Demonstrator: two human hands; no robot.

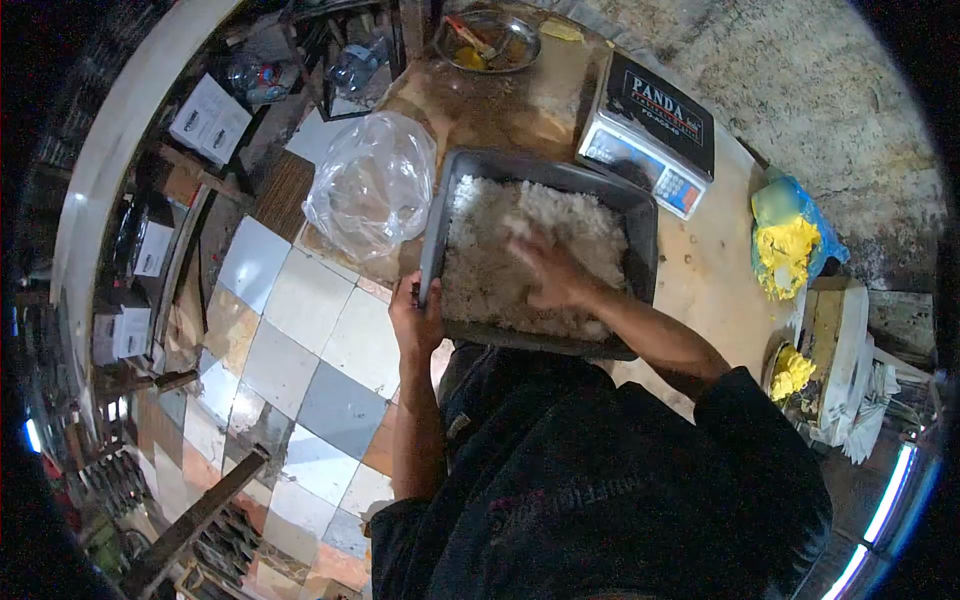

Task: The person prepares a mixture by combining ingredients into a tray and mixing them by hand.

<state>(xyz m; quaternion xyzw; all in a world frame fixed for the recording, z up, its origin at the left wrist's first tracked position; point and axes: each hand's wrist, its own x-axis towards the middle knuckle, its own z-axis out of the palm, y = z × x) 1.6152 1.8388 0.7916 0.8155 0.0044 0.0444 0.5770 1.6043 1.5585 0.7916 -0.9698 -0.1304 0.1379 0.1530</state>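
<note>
A dark grey rectangular tub [655, 240] rests at the table's near edge, close against my body. Inside lies a loose, crumbly material [490, 270], brownish in the middle and whiter along the far side. My left hand [415, 318] is closed on the tub's left wall near the front corner. Over the middle of the material is my right hand [550, 268], its fingers spread and slightly blurred, fingertips at the surface. A clear plastic bag [370, 190] sits just left of the tub.
Behind the tub stands a digital scale [650, 135] marked PANDA. A metal bowl [488, 42] with a red-handled brush is at the table's far end. Yellow material [785, 255] in a blue bag lies right. Tiled floor [310, 310] and shelves with boxes [210, 120] are left.
</note>
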